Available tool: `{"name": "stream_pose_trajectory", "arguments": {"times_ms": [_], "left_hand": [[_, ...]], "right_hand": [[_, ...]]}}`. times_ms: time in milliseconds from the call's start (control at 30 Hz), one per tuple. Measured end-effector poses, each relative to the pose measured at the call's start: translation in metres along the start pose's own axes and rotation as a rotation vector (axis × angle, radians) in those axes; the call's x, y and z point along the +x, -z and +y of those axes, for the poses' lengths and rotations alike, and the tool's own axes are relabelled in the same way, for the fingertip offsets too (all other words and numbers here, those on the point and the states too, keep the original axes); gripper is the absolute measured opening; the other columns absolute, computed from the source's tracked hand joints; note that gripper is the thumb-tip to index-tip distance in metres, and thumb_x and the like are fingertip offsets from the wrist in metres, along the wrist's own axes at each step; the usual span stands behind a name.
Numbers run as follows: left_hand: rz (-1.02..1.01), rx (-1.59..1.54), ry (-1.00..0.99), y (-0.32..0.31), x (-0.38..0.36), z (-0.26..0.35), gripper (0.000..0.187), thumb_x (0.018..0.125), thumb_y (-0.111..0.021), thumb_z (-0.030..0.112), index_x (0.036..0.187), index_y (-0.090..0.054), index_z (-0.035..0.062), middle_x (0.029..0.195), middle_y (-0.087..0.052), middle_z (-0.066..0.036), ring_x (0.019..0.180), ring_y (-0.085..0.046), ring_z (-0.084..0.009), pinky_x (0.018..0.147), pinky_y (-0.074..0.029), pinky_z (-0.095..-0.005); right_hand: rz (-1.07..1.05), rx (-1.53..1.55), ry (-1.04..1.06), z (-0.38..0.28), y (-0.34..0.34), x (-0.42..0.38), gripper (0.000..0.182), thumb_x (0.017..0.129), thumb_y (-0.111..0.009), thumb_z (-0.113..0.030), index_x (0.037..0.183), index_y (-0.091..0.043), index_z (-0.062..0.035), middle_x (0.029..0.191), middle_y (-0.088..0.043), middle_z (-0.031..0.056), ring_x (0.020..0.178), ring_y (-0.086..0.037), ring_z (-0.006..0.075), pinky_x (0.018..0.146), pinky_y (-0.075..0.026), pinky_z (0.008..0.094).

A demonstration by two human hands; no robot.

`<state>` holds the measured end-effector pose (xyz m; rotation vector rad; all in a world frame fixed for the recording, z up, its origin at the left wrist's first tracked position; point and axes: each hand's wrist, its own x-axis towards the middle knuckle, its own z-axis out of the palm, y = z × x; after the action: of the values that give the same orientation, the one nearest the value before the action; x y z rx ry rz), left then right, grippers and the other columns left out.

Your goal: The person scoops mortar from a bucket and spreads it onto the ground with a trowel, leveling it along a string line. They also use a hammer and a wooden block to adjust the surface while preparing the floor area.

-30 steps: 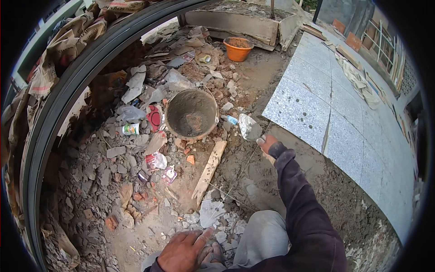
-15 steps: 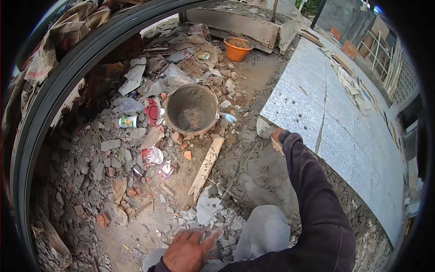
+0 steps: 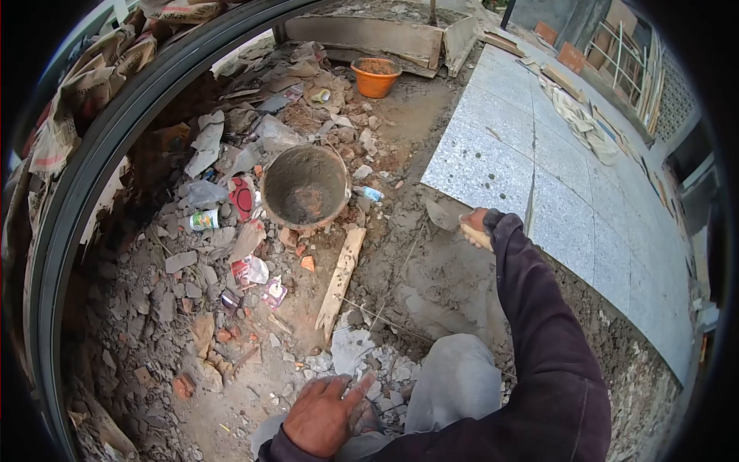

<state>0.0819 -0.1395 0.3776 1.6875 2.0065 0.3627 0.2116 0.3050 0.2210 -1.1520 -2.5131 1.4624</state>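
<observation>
My right hand is closed around the wooden handle of a trowel. The trowel's grey blade rests at the wet mortar, close beside the edge of the speckled grey tiles. Dark mortar spots dot the nearest tile. Low in the view, my left hand lies by my knee with fingers stretched out, holding nothing. A thin string crosses the mortar in front of me.
A mortar-smeared bucket stands amid rubble and litter, with a wooden plank nearby. Farther back are an orange basin and a wooden-sided box. A dark curved frame arches over the left side.
The view has shifted, moving the scene slightly left. The trowel blade has come a little nearer to me along the tile edge and changed its tilt. My left hand stays by the knee.
</observation>
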Motion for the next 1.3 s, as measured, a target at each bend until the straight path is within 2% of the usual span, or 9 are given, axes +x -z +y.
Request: {"name": "stream_pose_trajectory", "arguments": {"times_ms": [100,300,367,433,567,833,1000,1100,1300], "left_hand": [[0.007,-0.02,-0.048,-0.014,0.026,-0.001,0.041,0.077,-0.054,0.017,0.116,-0.045,0.0082,0.091,-0.056,-0.015,0.082,-0.053,-0.0313,0.075,-0.042,-0.0363],[-0.139,-0.01,-0.316,-0.042,0.105,0.025,0.044,0.075,-0.057,0.012,0.115,-0.043,0.0002,0.084,-0.055,-0.02,0.073,-0.054,-0.0342,0.066,-0.043,-0.0397],[-0.258,-0.066,-0.359,-0.051,0.125,0.044,0.045,0.078,-0.053,0.012,0.119,-0.04,-0.0004,0.09,-0.055,-0.023,0.082,-0.054,-0.0357,0.071,-0.044,-0.0388],[-0.297,-0.028,-0.415,-0.063,0.143,0.06,0.045,0.078,-0.052,0.01,0.119,-0.039,-0.0016,0.093,-0.056,-0.023,0.085,-0.055,-0.0342,0.073,-0.043,-0.0382],[-0.322,-0.034,-0.514,-0.101,0.185,0.093,0.041,0.079,-0.052,0.009,0.117,-0.041,-0.0016,0.091,-0.056,-0.021,0.082,-0.055,-0.0329,0.071,-0.044,-0.0365],[-0.366,-0.044,-0.507,-0.168,0.232,0.126,0.041,0.079,-0.052,0.006,0.118,-0.042,0.0011,0.087,-0.057,-0.018,0.077,-0.057,-0.0282,0.069,-0.045,-0.0341],[-0.47,-0.036,-0.451,-0.189,0.235,0.122,0.042,0.079,-0.052,0.006,0.119,-0.042,0.0027,0.085,-0.058,-0.018,0.076,-0.057,-0.0273,0.07,-0.044,-0.0335],[-0.479,-0.026,-0.414,-0.184,0.236,0.119,0.041,0.079,-0.052,0.007,0.119,-0.042,0.0029,0.085,-0.058,-0.017,0.076,-0.057,-0.0265,0.069,-0.044,-0.0327],[-0.403,-0.087,-0.42,-0.18,0.237,0.109,0.037,0.081,-0.052,0.01,0.116,-0.044,-0.0002,0.086,-0.058,-0.016,0.077,-0.057,-0.0259,0.07,-0.044,-0.032]], "right_hand": [[-0.482,0.859,-0.418,0.007,0.034,-0.059,0.029,0.083,-0.049,-0.028,0.099,-0.049,-0.0033,0.062,-0.05,0.0046,0.051,-0.054,0.0145,0.043,-0.043,0.0275],[0.315,0.24,-0.312,0.046,0.065,-0.386,0.043,0.075,-0.061,-0.022,0.107,-0.044,0.0015,0.067,-0.053,0.0066,0.052,-0.054,0.0145,0.048,-0.045,0.0278],[0.469,0.052,-0.733,0.014,0.081,-0.498,0.038,0.071,-0.063,-0.022,0.097,-0.05,0.003,0.072,-0.057,0.011,0.055,-0.056,0.0213,0.053,-0.046,0.0319],[0.414,-0.576,-0.712,0.032,0.082,-0.592,0.025,0.069,-0.06,-0.016,0.086,-0.056,0.0009,0.079,-0.06,0.0146,0.067,-0.06,0.0269,0.058,-0.047,0.0363],[0.174,-0.697,-1.589,0.052,0.067,-0.641,0.02,0.069,-0.049,-0.01,0.085,-0.059,-0.0037,0.088,-0.06,0.0159,0.084,-0.058,0.0298,0.068,-0.047,0.0402],[-0.232,-0.51,-1.268,0.272,-0.017,-0.663,0.022,0.071,-0.054,-0.02,0.091,-0.062,-0.0122,0.092,-0.061,0.0059,0.089,-0.057,0.0244,0.072,-0.046,0.039],[-0.172,-0.142,-1.259,0.246,-0.027,-0.661,0.034,0.06,-0.067,-0.022,0.092,-0.06,-0.0124,0.092,-0.06,0.0077,0.087,-0.057,0.0281,0.073,-0.046,0.0372],[-0.17,-0.28,-1.081,0.232,-0.026,-0.666,0.033,0.06,-0.065,-0.023,0.091,-0.059,-0.0107,0.091,-0.06,0.0094,0.085,-0.058,0.0287,0.072,-0.046,0.0376],[0.132,-0.615,-1.307,0.252,0.016,-0.668,0.018,0.073,-0.049,-0.018,0.085,-0.061,-0.0128,0.087,-0.061,0.0091,0.078,-0.059,0.0266,0.066,-0.047,0.036]]}}
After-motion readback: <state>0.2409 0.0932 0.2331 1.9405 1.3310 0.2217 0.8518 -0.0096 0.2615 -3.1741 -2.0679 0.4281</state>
